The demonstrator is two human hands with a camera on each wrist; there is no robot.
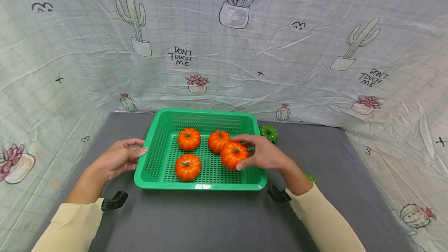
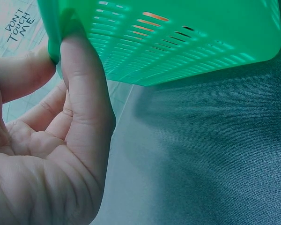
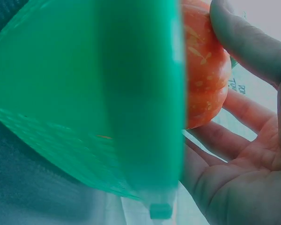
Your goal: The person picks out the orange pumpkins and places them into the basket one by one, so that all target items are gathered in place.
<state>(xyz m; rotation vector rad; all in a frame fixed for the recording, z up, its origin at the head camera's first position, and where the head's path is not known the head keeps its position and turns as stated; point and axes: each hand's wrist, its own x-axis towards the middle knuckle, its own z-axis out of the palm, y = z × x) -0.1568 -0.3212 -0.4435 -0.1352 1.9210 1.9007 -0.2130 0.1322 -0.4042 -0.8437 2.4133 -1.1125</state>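
A green plastic basket (image 1: pixel 168 186) with slotted walls stands on the grey cloth. My left hand (image 1: pixel 119 158) pinches its left rim between thumb and fingers; the left wrist view shows the thumb and index finger (image 2: pixel 84 79) on either side of that rim. Over the basket's right part, my right hand (image 1: pixel 264 154) grips a small orange pumpkin (image 1: pixel 232 155), thumb on the near side and fingers on the far side. Three more orange pumpkins lie inside: one at back left (image 1: pixel 189 139), another at front left (image 1: pixel 188 167), and one (image 1: pixel 218 141) just behind the held pumpkin.
Beyond the basket's right wall sits a green ribbed object (image 1: pixel 268 133), partly hidden. Another green thing (image 1: pixel 310 179) peeks out behind the right forearm. A patterned cloth (image 1: pixel 224 61) hangs around the back and sides of the grey surface (image 1: pixel 210 221).
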